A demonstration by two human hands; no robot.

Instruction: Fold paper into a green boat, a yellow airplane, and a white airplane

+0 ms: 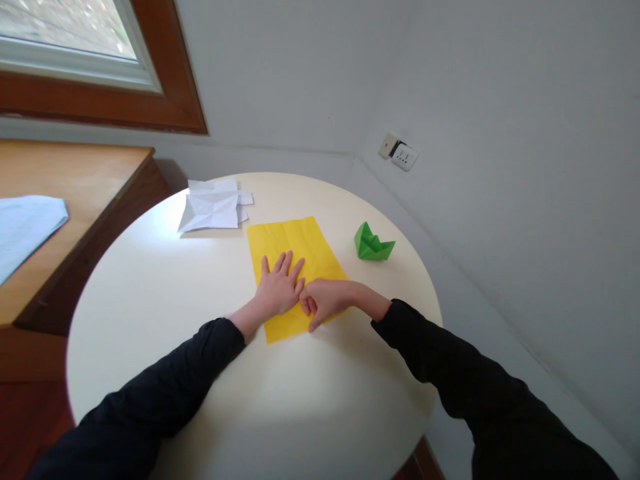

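Note:
A yellow sheet of paper (295,237) with faint creases lies flat on the round white table (150,300). My left hand (280,287) rests on it palm down, fingers spread. Right beside it, my right hand (323,300) is curled with its knuckles against the paper and its thumb pointing down near the sheet's near edge. The inside of those curled fingers is mostly hidden, so I cannot make out anything in them. To the right of the sheet stands a folded green paper boat (374,245).
Several creased white papers (213,207) lie at the table's far left edge. A wooden desk (95,167) with a light blue cloth-like item (30,227) stands at the left. Walls meet behind the table, with a power socket (404,157) low on the right.

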